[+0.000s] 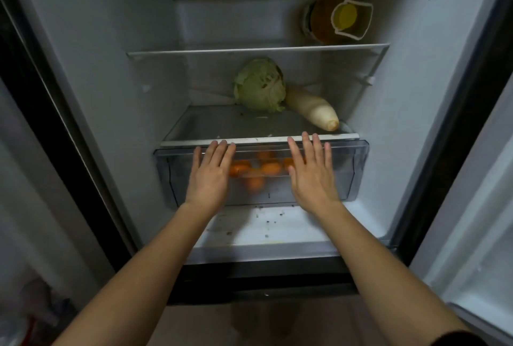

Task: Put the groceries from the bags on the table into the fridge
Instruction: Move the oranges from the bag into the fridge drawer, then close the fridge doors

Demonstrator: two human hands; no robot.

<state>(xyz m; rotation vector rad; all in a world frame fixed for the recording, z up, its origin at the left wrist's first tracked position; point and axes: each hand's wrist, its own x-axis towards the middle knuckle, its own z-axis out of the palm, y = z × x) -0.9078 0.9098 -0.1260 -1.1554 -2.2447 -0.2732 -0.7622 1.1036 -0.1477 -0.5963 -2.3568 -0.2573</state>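
Open fridge (410,73); flat hands (211,173) against clear drawer (358,168).

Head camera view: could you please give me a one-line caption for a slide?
Both flat hands, left and right, against the clear crisper drawer holding oranges, below cabbage and daikon.

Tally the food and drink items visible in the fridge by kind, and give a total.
Cabbage: 1
Daikon: 1
Bottle: 1, lying on the upper shelf
Oranges in the drawer: about 6, blurred and partly hidden by the left hand and right hand
Total: about 9
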